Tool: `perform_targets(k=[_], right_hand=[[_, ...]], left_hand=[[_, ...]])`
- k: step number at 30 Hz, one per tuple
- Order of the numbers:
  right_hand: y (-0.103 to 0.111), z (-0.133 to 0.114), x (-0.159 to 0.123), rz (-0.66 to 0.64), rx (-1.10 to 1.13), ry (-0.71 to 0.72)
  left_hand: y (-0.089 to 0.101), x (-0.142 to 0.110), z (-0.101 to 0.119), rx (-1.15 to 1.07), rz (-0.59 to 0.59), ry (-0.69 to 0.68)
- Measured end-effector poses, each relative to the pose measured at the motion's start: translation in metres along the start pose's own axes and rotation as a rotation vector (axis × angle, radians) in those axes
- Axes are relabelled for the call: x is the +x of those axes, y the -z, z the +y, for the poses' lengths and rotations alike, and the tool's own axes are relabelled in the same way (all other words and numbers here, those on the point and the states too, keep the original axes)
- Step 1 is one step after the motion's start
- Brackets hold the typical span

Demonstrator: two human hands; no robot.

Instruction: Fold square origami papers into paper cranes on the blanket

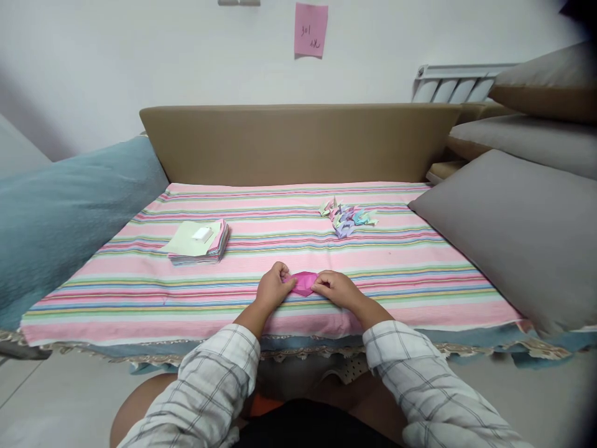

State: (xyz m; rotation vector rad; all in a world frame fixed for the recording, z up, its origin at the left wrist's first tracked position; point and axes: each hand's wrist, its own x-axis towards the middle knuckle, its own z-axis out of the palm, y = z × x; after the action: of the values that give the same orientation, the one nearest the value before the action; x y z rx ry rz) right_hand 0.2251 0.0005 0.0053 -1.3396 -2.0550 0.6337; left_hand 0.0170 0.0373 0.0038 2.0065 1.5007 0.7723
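A bright pink piece of folded paper is stretched between my two hands, just above the striped cloth. My left hand pinches its left end between thumb and fingers. At the right end, my right hand grips the paper in the same way. Creases cross the paper's middle, which bulges a little wider than its ends. Beyond my right hand lies a cluster of small folded paper pieces in pastel green, purple, pink and blue.
To the left sits a stack of coloured paper sheets with a small white object on top. Grey cushions pile up on the right. A blue-covered armrest bounds the left, and a brown backrest stands behind.
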Motion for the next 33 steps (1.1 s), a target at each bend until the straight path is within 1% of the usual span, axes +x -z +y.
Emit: perform_targets(k=[3,8,10,12,13,14,15,16,17,18,20,24,28,31,33], right_hand=[[0.0,0.001,0.0,0.002,-0.017,-0.011],[-0.002,0.002,0.001,0.015,-0.024,-0.024],[-0.002,0.001,0.001,0.011,-0.034,-0.03],[-0.002,0.0,0.002,0.005,-0.042,-0.031],[-0.001,0.0,0.002,0.002,-0.044,-0.029],[-0.001,-0.001,0.002,0.0,-0.044,-0.025],[-0.002,-0.001,0.002,0.0,-0.042,-0.018],[-0.002,-0.001,0.002,0.003,-0.038,-0.008],[-0.002,0.0,0.001,0.008,-0.03,0.0],[-0.002,0.0,0.001,0.016,-0.017,0.007],[-0.002,0.0,-0.001,0.04,0.025,-0.01],[-0.001,0.001,-0.006,0.089,0.144,-0.111],[-0.003,0.005,-0.009,0.203,0.209,-0.127],[-0.006,0.009,-0.011,0.297,0.192,-0.187],[-0.007,0.011,-0.013,0.318,0.213,-0.236]], left_hand=[[0.003,0.004,0.003,0.096,-0.037,-0.015],[0.007,0.008,0.002,0.147,-0.062,-0.049],[0.009,0.006,0.005,0.164,-0.041,-0.053],[0.01,0.002,0.01,0.19,0.018,-0.097],[0.01,-0.002,0.013,0.203,0.051,-0.135],[0.01,-0.006,0.017,0.254,0.094,-0.268],[0.009,-0.011,0.02,0.301,0.083,-0.411],[0.007,-0.016,0.023,0.34,0.044,-0.537],[0.005,-0.021,0.025,0.376,0.028,-0.619],[0.002,-0.025,0.026,0.411,0.029,-0.65],[-0.004,-0.03,0.026,0.469,0.024,-0.655],[-0.013,-0.029,0.024,0.544,-0.013,-0.669],[-0.015,-0.024,0.029,0.593,-0.027,-0.653],[-0.015,-0.022,0.035,0.619,-0.032,-0.64],[-0.016,-0.021,0.037,0.62,-0.034,-0.63]])
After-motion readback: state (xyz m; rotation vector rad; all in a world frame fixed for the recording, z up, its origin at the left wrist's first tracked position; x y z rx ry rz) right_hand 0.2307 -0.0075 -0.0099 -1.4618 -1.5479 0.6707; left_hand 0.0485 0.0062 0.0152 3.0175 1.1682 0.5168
